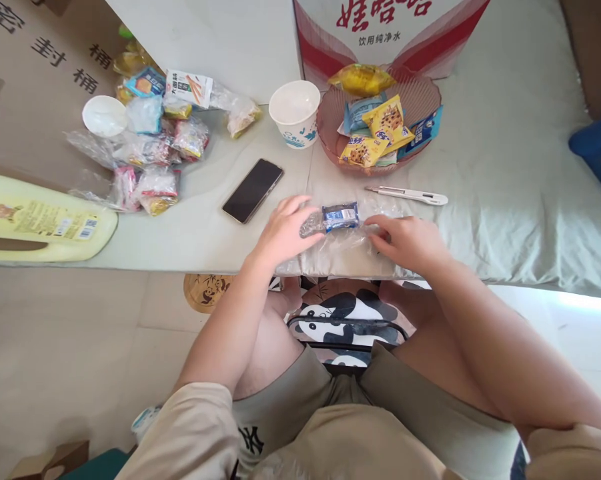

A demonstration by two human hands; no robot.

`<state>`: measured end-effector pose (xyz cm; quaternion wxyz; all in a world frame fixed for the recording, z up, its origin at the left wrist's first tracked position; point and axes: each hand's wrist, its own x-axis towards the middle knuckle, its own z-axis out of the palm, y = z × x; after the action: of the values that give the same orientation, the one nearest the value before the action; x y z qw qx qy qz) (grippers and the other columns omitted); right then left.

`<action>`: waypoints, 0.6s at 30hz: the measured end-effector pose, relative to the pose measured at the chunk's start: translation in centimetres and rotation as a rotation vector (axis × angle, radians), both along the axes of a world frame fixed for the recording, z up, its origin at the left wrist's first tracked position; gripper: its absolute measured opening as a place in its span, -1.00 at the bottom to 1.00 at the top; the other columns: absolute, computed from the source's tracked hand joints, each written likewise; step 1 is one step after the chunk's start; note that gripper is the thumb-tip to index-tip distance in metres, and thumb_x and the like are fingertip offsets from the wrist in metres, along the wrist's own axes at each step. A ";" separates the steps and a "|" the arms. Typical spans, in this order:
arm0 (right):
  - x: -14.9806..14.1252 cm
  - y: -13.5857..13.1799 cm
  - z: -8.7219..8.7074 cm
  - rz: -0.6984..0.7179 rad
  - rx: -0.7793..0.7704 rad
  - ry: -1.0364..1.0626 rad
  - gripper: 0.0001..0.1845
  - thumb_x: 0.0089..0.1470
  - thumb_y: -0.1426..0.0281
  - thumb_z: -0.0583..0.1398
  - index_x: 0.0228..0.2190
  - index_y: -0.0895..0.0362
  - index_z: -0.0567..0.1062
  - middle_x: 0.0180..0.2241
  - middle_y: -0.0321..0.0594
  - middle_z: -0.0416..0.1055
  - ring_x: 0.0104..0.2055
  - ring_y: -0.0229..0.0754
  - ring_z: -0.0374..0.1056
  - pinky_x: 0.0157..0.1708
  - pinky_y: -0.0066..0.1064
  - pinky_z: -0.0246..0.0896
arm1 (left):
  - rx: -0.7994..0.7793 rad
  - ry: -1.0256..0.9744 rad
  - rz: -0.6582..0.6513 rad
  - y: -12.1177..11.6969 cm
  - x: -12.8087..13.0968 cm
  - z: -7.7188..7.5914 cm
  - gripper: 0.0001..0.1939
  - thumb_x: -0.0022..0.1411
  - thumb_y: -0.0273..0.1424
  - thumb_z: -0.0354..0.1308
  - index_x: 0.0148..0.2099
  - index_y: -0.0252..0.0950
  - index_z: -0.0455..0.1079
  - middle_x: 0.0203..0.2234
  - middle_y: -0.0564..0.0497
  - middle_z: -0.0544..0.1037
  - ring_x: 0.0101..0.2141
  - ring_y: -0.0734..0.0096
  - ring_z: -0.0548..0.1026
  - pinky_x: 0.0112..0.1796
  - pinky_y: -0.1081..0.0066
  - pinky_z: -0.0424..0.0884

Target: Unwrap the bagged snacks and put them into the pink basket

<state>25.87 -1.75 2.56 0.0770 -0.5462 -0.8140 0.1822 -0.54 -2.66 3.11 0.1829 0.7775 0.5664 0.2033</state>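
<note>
A small blue snack packet point(341, 216) with a white label lies on a crumpled clear plastic bag point(333, 245) near the bench's front edge. My left hand point(291, 227) is at the packet's left, its thumb and fingers apart around loose plastic. On the other side, my right hand point(407, 241) has its fingers curled in, with thumb and forefinger at the bag's right end. Just beyond the bag lies a white utility knife point(407, 195), its tip pointing left. A dark phone point(253, 191) rests beyond my left hand.
A pink glass bowl point(330, 148) holds several snack packets, beside a white paper tub point(294, 115). Bagged snacks point(155, 150) are piled at the left, near a white bowl point(105, 116) and a pale yellow bottle point(45, 217). Cartons point(395, 40) stand behind.
</note>
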 end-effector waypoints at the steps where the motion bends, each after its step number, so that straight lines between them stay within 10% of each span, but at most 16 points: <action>1: -0.2 -0.1 -0.1 -0.007 0.064 0.032 -0.64 0.11 0.31 0.14 -0.06 0.00 0.54 -0.34 -0.23 0.59 -0.40 -0.07 0.44 -0.49 -0.32 0.09 | -0.040 -0.012 -0.026 0.3 0.4 -0.3 -0.81 0.18 -0.31 0.21 -0.15 -0.23 0.48 0.01 -0.12 0.52 0.03 0.13 0.46 0.07 0.16 0.34; 8: -1.4 -0.5 -0.2 0.240 0.228 0.420 -0.61 0.18 0.31 0.14 0.05 0.04 0.41 0.07 -0.07 0.45 0.13 0.04 0.37 0.08 -0.13 0.29 | -0.494 -0.935 0.159 0.2 4.3 -0.6 -0.77 0.30 -0.18 0.06 -0.30 -0.23 0.27 -0.33 0.02 0.53 -0.33 0.39 0.52 -0.39 0.45 0.40; 18: -1.7 -0.2 -1.3 -0.102 0.108 0.398 -0.61 0.05 0.32 0.19 -0.05 0.06 0.39 -0.12 -0.07 0.49 -0.13 0.06 0.44 -0.19 -0.09 0.36 | -0.773 -1.579 0.344 2.5 6.1 -0.2 -0.75 0.13 -0.31 0.23 -0.33 -0.23 0.17 -0.40 0.02 0.58 -0.45 0.39 0.60 -0.70 0.62 -0.11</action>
<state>24.18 -1.92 1.24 0.2746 -0.5349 -0.7627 0.2382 5.53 -0.12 2.95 0.7353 0.1994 0.4132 0.4988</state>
